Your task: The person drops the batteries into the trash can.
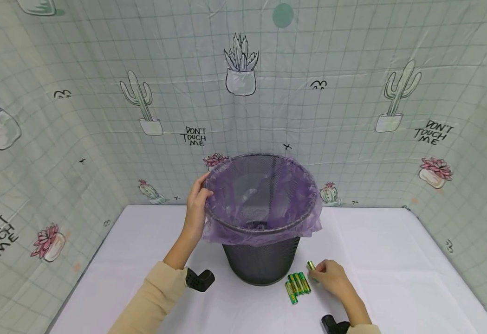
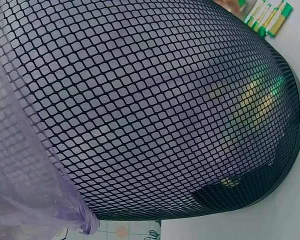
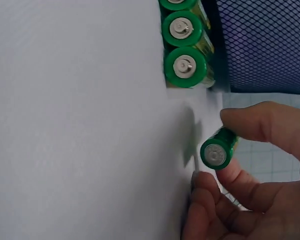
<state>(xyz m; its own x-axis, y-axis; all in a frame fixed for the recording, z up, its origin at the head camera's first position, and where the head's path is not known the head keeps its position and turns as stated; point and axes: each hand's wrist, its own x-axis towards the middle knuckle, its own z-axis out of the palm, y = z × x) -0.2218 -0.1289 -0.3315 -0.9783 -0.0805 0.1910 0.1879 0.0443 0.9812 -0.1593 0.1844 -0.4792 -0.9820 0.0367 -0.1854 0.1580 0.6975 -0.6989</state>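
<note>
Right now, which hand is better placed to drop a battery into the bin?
Right, I'd say. The right hand already pinches a battery next to the other batteries. The left hand holds the bin at its rim, on the side away from them.

Loose batteries (image 1: 299, 283) on the surface (image 1: 373, 260): 4. Held battery (image 1: 311, 265): 1. Hands: 2, left hand (image 1: 197, 199) and right hand (image 1: 331, 277). Mesh bin (image 1: 260, 266): 1. Purple liner (image 1: 228, 235): 1. Black wrist-worn units (image 1: 200, 280): 2. Blurred green-yellow shapes (image 2: 257, 102) behind mesh: can't count.
</note>
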